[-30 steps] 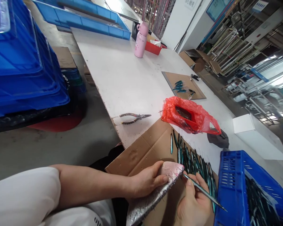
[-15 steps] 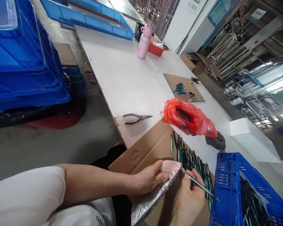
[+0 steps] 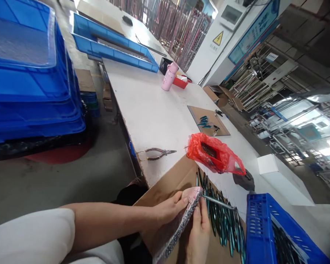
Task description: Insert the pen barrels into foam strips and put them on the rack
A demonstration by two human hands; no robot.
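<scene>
My left hand (image 3: 170, 209) grips a silvery pink, flat piece with a dark sparkly edge (image 3: 178, 229), thumb on its face. At the right side of its tip, my right hand (image 3: 200, 223) has its fingers pressed together around the near end of a thin metallic tool (image 3: 218, 201), which points right. Under the hands lies a cardboard sheet (image 3: 165, 183). Many slim dark-teal lures (image 3: 222, 223) with thin wires rest on it, right of my right hand.
Pliers (image 3: 160, 153) lie near the table's left edge. A red plastic bag (image 3: 200, 146) sits beyond the lures. Farther off are a board (image 3: 195, 112) with small teal pieces and a pink bottle (image 3: 169, 77). A blue crate (image 3: 260, 220) stands at right, stacked blue bins (image 3: 30, 84) at left.
The camera view has shifted, so the table things appear lower. My right hand has moved closer along the piece's edge, and the tool now lies flatter, pointing right.
</scene>
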